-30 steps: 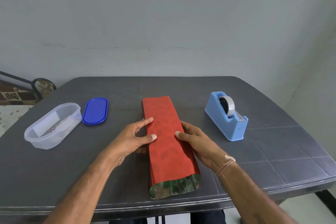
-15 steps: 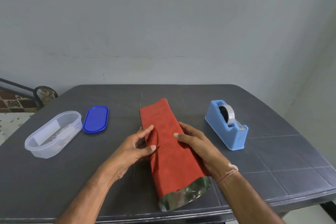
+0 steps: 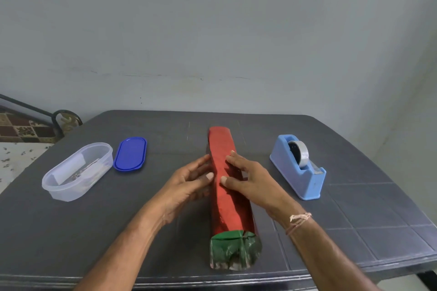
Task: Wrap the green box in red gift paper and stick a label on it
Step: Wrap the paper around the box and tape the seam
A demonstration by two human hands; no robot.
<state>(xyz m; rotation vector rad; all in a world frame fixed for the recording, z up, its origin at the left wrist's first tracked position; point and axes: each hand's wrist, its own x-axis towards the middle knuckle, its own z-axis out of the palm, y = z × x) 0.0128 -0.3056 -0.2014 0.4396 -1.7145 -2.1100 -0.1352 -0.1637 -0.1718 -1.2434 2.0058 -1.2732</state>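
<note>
The long green box [image 3: 234, 250] lies lengthwise at the middle of the table, standing on a narrow side. Red gift paper [image 3: 227, 210] covers its length, and the crumpled green end sticks out toward me near the front edge. My left hand [image 3: 186, 182] holds the box's left side with the thumb up on the top edge. My right hand [image 3: 250, 179] grips it from the right, thumb and fingers over the top. No label is visible on the paper.
A blue tape dispenser [image 3: 299, 172] with a roll of clear tape stands right of the box. A blue lid [image 3: 130, 153] and a clear oval container [image 3: 78, 170] with white pieces inside lie on the left. The dark table [image 3: 354, 215] ends just below the box.
The wrapped box was lying flat; both hands have rolled it up onto its narrow side. Its near end now shows more green.
</note>
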